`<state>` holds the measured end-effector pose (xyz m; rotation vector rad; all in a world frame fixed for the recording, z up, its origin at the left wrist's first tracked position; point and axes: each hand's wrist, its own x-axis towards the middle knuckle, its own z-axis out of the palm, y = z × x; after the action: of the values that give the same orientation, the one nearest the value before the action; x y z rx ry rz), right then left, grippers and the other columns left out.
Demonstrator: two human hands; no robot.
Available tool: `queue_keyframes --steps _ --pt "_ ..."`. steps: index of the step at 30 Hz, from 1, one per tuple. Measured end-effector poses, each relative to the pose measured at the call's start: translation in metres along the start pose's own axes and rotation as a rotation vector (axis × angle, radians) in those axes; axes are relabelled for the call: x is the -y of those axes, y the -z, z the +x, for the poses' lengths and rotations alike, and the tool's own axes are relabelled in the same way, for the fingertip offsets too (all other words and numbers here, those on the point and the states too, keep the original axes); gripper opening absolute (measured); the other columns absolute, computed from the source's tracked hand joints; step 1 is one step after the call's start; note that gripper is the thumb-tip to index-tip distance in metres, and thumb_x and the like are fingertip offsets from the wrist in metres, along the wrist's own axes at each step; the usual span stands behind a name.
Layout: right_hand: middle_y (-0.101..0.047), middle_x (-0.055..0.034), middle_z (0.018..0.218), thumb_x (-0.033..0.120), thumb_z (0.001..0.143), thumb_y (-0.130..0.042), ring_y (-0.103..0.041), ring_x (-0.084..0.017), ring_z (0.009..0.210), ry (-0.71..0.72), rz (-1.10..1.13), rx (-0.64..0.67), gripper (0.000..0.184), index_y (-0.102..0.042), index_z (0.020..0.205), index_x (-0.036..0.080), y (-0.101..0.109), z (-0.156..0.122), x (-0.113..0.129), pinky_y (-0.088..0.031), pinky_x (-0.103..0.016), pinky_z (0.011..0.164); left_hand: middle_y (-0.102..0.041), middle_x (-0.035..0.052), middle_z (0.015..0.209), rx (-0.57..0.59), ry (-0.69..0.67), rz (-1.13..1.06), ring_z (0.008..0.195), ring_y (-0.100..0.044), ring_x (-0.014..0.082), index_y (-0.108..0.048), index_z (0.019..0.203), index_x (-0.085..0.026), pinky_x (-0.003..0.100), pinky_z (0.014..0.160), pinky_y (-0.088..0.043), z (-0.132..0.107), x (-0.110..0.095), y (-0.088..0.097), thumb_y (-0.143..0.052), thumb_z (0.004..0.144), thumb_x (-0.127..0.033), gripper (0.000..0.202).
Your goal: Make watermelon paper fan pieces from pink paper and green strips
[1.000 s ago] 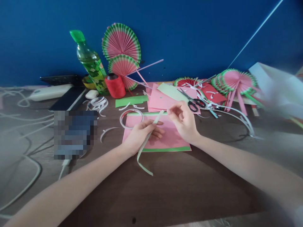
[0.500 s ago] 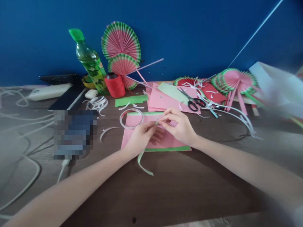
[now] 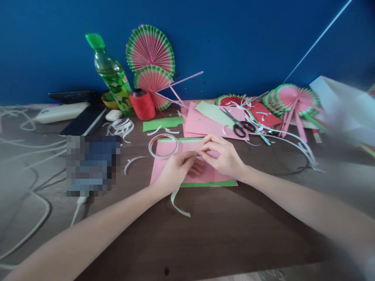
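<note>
Above the pink paper sheet (image 3: 216, 177) on the counter (image 3: 234, 234), the left hand (image 3: 175, 171) and right hand (image 3: 224, 156) meet. Each grip is pinched closed on the upper end of a pale green paper strip (image 3: 181, 210). Its tail curls out below the left wrist.

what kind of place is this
Probably a home craft table. Pleated paper fans lean against the blue wall, scissors lie among paper offcuts on the brown tabletop, and the left hand and right hand pinch a pale green paper strip over a pink sheet.
</note>
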<state>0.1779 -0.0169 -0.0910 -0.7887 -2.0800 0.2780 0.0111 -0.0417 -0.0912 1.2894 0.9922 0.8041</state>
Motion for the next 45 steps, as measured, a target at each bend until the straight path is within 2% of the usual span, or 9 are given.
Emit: queue_keyframes --steps 10,19,30,34,39,42,45 --pt "-0.055 -0.0023 0.079 0.017 0.082 -0.056 -0.055 -0.013 0.072 0.027 0.008 0.014 0.008 -0.059 0.075 0.018 0.001 0.001 -0.002 -0.047 -0.028 0.066 -0.067 0.0035 0.073 0.009 -0.011 0.002 0.061 -0.063 0.0099 -0.061 0.090 -0.012 0.022 0.060 -0.054 0.001 -0.001 0.000 -0.042 0.086 -0.017 0.020" --pt "-0.055 -0.0032 0.081 0.012 0.082 -0.054 -0.055 -0.013 0.075 0.093 -0.026 0.005 0.008 -0.056 0.075 0.017 -0.001 0.001 -0.001 -0.047 -0.029 0.067 -0.067 0.0029 0.069 0.012 -0.025 0.033 0.059 -0.062 0.0093 -0.064 0.092 -0.013 0.021 0.060 -0.054 0.001 0.003 0.001 -0.042 0.087 -0.020 0.024" --pt "-0.055 -0.0034 0.083 0.013 0.083 -0.053 -0.055 -0.013 0.077 0.034 0.018 0.010 0.009 -0.058 0.078 0.017 0.000 0.001 -0.002 -0.047 -0.029 0.069 -0.067 0.0025 0.072 -0.003 0.004 -0.027 0.060 -0.064 0.0095 -0.061 0.097 -0.013 0.021 0.059 -0.054 0.002 0.003 0.000 -0.042 0.087 -0.018 0.022" --pt "-0.056 -0.0030 0.081 0.013 0.082 -0.053 -0.056 -0.013 0.077 -0.051 0.056 -0.015 0.009 -0.060 0.077 0.018 0.000 0.001 -0.001 -0.047 -0.028 0.068 -0.068 0.0034 0.074 0.004 0.005 -0.037 0.059 -0.063 0.0090 -0.060 0.100 -0.012 0.020 0.059 -0.054 0.001 0.002 0.001 -0.041 0.088 -0.018 0.023" --pt "-0.058 -0.0022 0.078 0.020 0.081 -0.055 -0.055 -0.013 0.072 -0.235 0.130 -0.143 0.008 -0.060 0.076 0.018 0.002 0.005 -0.008 -0.047 -0.027 0.065 -0.068 0.0046 0.076 0.007 0.038 -0.071 0.056 -0.062 0.0075 -0.059 0.102 -0.012 0.018 0.054 -0.052 0.002 -0.001 0.001 -0.040 0.088 -0.016 0.024" --pt "-0.059 -0.0022 0.077 0.024 0.080 -0.056 -0.055 -0.013 0.072 -0.361 0.142 -0.307 0.010 -0.060 0.074 0.017 0.007 0.010 -0.020 -0.046 -0.027 0.064 -0.066 0.0039 0.073 -0.008 0.057 -0.103 0.055 -0.062 0.0086 -0.058 0.100 -0.011 0.018 0.050 -0.051 0.004 -0.001 0.002 -0.040 0.088 -0.017 0.022" --pt "-0.057 0.0004 0.070 0.027 0.080 -0.055 -0.052 -0.010 0.060 -0.518 0.212 -0.488 0.011 -0.060 0.080 0.018 0.016 0.017 -0.037 -0.043 -0.025 0.057 -0.064 0.0022 0.069 -0.004 0.050 -0.138 0.055 -0.062 0.0094 -0.057 0.098 -0.011 0.018 0.047 -0.051 0.004 -0.002 0.003 -0.041 0.088 -0.018 0.020"
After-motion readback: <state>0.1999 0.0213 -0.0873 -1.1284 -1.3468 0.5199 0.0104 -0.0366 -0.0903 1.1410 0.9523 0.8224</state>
